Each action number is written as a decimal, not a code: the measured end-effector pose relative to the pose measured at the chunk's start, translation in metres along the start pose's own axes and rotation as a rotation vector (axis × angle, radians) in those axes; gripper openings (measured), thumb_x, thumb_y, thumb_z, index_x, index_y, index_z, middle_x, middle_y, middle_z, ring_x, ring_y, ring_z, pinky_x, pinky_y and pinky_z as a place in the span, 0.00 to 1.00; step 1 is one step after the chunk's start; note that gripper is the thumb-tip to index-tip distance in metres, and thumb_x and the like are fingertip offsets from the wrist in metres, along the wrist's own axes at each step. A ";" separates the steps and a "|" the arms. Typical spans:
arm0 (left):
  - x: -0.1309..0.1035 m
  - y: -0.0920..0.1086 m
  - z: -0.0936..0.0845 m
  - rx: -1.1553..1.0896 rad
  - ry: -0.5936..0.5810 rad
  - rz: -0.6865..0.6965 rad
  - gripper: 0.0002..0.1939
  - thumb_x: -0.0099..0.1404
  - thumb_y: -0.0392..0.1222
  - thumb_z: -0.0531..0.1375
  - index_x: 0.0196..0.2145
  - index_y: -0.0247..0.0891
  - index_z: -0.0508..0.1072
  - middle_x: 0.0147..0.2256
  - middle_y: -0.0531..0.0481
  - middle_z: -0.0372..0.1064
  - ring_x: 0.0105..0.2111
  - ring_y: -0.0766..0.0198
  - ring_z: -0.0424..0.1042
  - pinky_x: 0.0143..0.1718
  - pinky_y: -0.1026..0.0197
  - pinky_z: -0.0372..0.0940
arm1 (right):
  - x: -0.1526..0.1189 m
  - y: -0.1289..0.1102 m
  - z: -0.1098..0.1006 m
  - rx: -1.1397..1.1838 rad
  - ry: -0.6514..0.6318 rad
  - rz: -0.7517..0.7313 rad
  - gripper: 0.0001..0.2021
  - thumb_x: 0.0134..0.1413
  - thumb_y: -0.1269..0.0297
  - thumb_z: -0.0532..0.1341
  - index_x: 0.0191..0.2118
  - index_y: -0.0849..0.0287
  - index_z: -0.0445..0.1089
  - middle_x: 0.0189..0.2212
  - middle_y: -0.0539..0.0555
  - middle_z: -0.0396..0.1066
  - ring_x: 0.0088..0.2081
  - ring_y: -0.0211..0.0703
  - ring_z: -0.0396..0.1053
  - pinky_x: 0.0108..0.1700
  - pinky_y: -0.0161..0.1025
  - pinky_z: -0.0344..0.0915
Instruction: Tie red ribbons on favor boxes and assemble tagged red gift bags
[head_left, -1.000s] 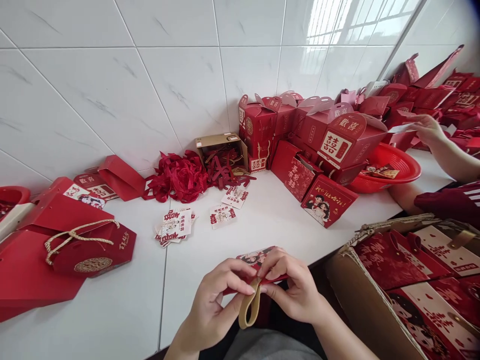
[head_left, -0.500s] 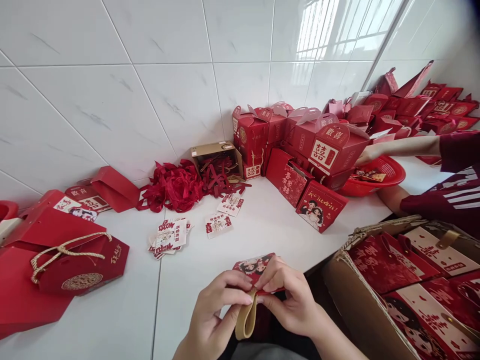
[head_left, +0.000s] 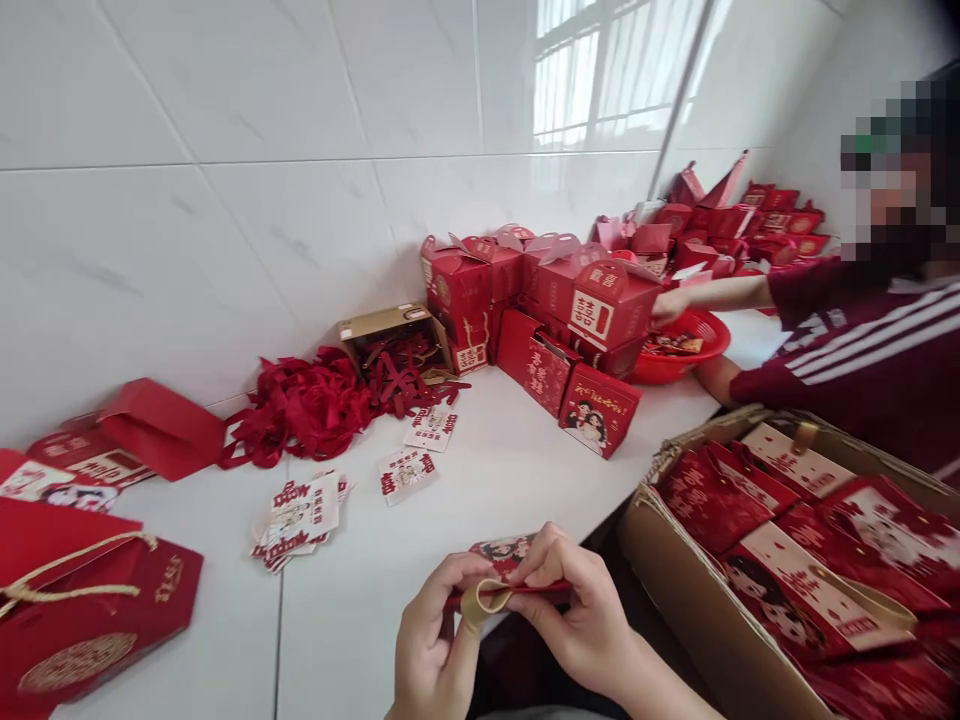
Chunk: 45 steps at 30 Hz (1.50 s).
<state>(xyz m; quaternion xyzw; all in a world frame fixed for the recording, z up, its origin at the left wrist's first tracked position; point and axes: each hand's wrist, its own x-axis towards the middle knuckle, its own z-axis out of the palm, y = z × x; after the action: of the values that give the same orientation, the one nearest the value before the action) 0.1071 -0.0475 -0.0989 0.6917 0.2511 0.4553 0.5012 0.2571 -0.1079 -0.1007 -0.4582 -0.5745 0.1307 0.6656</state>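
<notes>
Near the table's front edge, both hands grip a red gift bag (head_left: 504,550) with a couple printed on it. My left hand (head_left: 432,635) is closed on its left side, thumb by the looped gold strap (head_left: 474,606). My right hand (head_left: 583,612) pinches the bag's upper edge right of the strap, fingers bent over it. The bag's lower part is hidden by the hands and in shadow. Beyond the hands lie a single printed card (head_left: 407,474) and a loose stack of similar cards (head_left: 300,518).
An open carton (head_left: 652,550) of red gift bags stands at right. Red gift boxes (head_left: 611,310) are stacked along the wall beside red ribbons (head_left: 311,405) and a small ribbon box (head_left: 394,325). A co-worker's arm (head_left: 727,292) reaches over a red basket (head_left: 705,340). A rope-handled box (head_left: 112,620) sits left.
The view has turned right, bringing more of the co-worker into sight. The strap's loop, hanging down before, now stands rounded and higher by my left thumb. Both hands keep hold of the bag.
</notes>
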 end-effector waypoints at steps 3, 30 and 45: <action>0.009 0.002 0.019 -0.042 -0.100 0.055 0.12 0.67 0.34 0.59 0.46 0.47 0.75 0.39 0.50 0.77 0.37 0.63 0.78 0.37 0.68 0.73 | -0.011 -0.008 -0.012 -0.064 0.135 0.080 0.11 0.54 0.72 0.66 0.29 0.56 0.63 0.26 0.49 0.70 0.27 0.39 0.69 0.30 0.36 0.69; -0.004 -0.016 0.080 0.024 -0.649 0.065 0.37 0.65 0.49 0.60 0.68 0.45 0.52 0.62 0.38 0.59 0.61 0.43 0.62 0.61 0.44 0.60 | -0.123 -0.112 -0.146 -0.756 0.392 0.245 0.32 0.50 0.57 0.69 0.62 0.50 0.64 0.53 0.61 0.69 0.52 0.58 0.71 0.46 0.43 0.75; 0.019 -0.043 0.061 0.322 -0.766 -0.135 0.24 0.72 0.51 0.50 0.64 0.51 0.56 0.65 0.45 0.54 0.64 0.51 0.57 0.65 0.40 0.55 | -0.016 0.036 -0.228 -1.483 -0.079 0.752 0.37 0.54 0.44 0.63 0.62 0.66 0.64 0.50 0.69 0.69 0.51 0.64 0.66 0.52 0.54 0.63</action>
<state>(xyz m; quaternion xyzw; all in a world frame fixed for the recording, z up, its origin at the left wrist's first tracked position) 0.1741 -0.0449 -0.1364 0.8623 0.1595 0.0864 0.4728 0.4667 -0.2037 -0.1203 -0.9342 -0.3432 -0.0523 0.0822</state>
